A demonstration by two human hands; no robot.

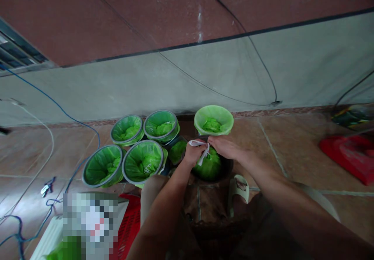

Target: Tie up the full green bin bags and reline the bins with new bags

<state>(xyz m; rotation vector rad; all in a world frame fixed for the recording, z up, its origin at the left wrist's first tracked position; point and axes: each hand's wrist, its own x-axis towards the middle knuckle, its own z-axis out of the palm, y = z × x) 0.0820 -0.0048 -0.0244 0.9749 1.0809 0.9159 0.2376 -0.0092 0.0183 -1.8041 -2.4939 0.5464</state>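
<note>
In front of me a dark bucket (227, 168) holds a bulging green plastic bag (208, 169). A thin white strip (203, 155), perhaps a tie or folded plastic, lies across the top of the bag. My left hand (194, 153) pinches this strip from the left side. My right hand (223, 146) reaches in from the right, its fingers closed together at the strip's other end by the bucket's far rim. The fingertips are small and partly hidden, so the exact grip is unclear.
Left of my hands stand several grey-rimmed bins (142, 162) lined with green bags. A pale green bin (214, 120) is by the wall. A red crate (130, 227), blue cable (76, 174), keys (48, 187) and a red object (347, 155) lie around. A slipper (240, 188) shows below.
</note>
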